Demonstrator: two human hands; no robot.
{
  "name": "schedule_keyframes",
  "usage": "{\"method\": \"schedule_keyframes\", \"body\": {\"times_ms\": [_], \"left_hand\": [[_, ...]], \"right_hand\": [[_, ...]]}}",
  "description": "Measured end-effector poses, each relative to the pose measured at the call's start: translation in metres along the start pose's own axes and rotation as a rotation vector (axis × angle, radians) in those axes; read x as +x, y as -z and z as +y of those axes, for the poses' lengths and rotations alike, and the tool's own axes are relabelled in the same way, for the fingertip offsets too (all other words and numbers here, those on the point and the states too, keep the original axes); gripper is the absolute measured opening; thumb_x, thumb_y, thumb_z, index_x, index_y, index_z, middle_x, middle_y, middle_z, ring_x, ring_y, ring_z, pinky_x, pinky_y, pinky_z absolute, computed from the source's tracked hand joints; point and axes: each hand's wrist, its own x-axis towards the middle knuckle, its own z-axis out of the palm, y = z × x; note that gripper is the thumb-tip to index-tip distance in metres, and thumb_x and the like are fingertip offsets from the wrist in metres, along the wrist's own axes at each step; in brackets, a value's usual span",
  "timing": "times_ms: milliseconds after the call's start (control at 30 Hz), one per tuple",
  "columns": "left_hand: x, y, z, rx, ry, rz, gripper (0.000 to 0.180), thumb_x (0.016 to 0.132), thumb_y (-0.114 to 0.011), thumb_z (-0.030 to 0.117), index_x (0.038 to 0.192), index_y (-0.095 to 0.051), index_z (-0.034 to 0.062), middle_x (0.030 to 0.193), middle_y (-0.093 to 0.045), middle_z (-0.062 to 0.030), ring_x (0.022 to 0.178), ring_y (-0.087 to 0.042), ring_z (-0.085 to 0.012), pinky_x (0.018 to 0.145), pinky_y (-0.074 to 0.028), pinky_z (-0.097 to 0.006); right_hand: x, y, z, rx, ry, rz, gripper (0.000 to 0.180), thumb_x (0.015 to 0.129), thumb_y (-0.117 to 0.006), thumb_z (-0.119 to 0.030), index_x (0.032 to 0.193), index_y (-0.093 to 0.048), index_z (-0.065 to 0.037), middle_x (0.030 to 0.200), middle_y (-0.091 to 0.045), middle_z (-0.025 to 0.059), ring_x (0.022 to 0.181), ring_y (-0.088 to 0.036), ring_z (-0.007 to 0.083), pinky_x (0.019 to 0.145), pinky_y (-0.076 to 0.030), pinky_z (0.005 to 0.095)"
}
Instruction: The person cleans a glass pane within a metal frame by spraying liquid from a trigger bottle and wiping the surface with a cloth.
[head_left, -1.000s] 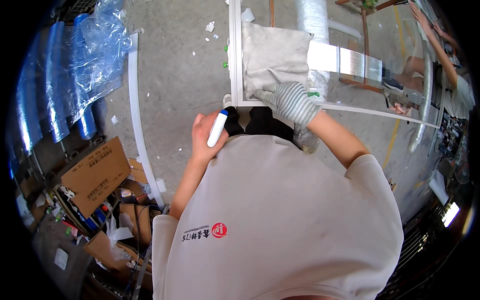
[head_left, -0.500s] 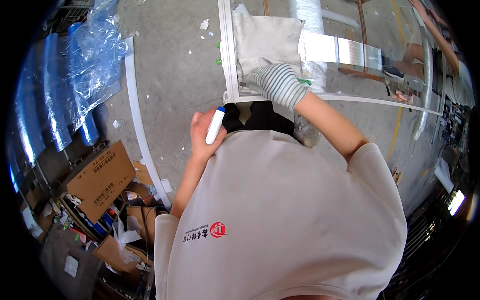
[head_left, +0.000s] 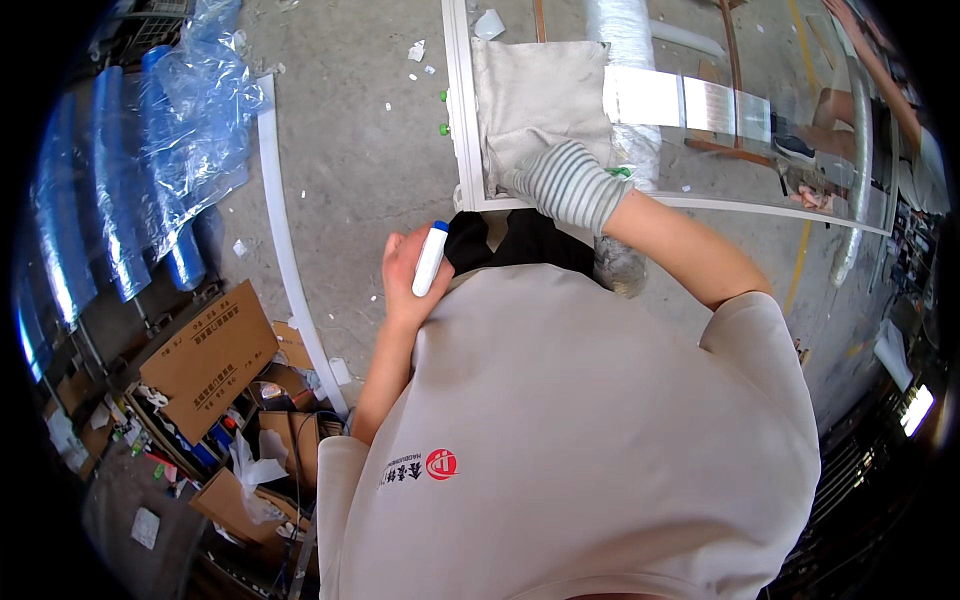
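Framed glass pane: reaches from upper centre to upper right of the frame; the floor shows through it.
Grey cloth: spread over the pane's lower left corner, upper centre of the frame, its lower part rumpled.
Right hand: in a striped glove, upper centre, resting on the cloth's lower part; I cannot tell whether the fingers grip it.
Left hand: bare, centre left, closed around the marker, well apart from the right hand.
White marker: upright-slanting in the left hand, blue end toward the top; it looks capped.
Progress: cloth laid and hand on it, which I judge to be work under way; the pane's right stretch lies outside the cloth. How much is finished or left cannot be told.
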Motion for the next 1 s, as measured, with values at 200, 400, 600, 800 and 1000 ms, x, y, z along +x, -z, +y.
{"method": "schedule_keyframes", "body": {"times_ms": [200,400,600,800,1000], "left_hand": [[0.003,0.005,0.004,-0.004,0.001,-0.017,0.039,0.063,-0.063,0.002,0.102,-0.064,0.0055,0.078,-0.063,-0.0074,0.067,-0.049,-0.0248,0.066,-0.044,-0.034],[0.005,0.000,0.006,-0.012,0.003,-0.050,0.038,0.063,-0.063,0.003,0.102,-0.064,0.0058,0.079,-0.064,-0.0076,0.068,-0.049,-0.0252,0.067,-0.044,-0.034],[0.004,0.003,0.004,-0.005,0.017,-0.094,0.041,0.064,-0.062,0.001,0.104,-0.065,0.0071,0.080,-0.063,-0.0072,0.070,-0.049,-0.0238,0.068,-0.044,-0.033],[0.001,0.005,0.004,0.010,0.040,-0.089,0.040,0.064,-0.062,0.002,0.103,-0.065,0.0074,0.078,-0.063,-0.0072,0.070,-0.049,-0.0241,0.067,-0.044,-0.033],[0.008,0.001,0.007,-0.010,0.020,-0.088,0.039,0.064,-0.062,0.002,0.103,-0.065,0.0071,0.079,-0.063,-0.0075,0.069,-0.049,-0.0244,0.066,-0.044,-0.033]], "right_hand": [[-0.010,-0.040,0.031,0.353,-0.144,0.246,0.014,0.082,-0.055,-0.007,0.088,-0.067,-0.002,0.079,-0.067,0.0174,0.070,-0.066,0.0281,0.063,-0.053,0.0357],[0.005,-0.022,0.008,0.082,-0.069,0.122,0.017,0.082,-0.055,-0.011,0.090,-0.068,-0.003,0.084,-0.067,0.0161,0.076,-0.066,0.0319,0.066,-0.053,0.0402],[0.001,-0.045,0.022,0.037,-0.022,0.086,0.022,0.088,-0.056,-0.026,0.103,-0.067,-0.013,0.077,-0.067,0.0085,0.076,-0.067,0.0244,0.075,-0.053,0.0372],[0.013,-0.051,0.020,0.447,-0.043,0.376,0.027,0.091,-0.053,-0.032,0.105,-0.068,-0.014,0.089,-0.069,0.0074,0.073,-0.066,0.0243,0.092,-0.046,0.0374],[0.019,-0.072,0.031,0.017,0.216,0.335,0.024,0.087,-0.055,-0.029,0.102,-0.070,-0.016,0.086,-0.070,0.0049,0.088,-0.067,0.0235,0.079,-0.052,0.0380]]}}
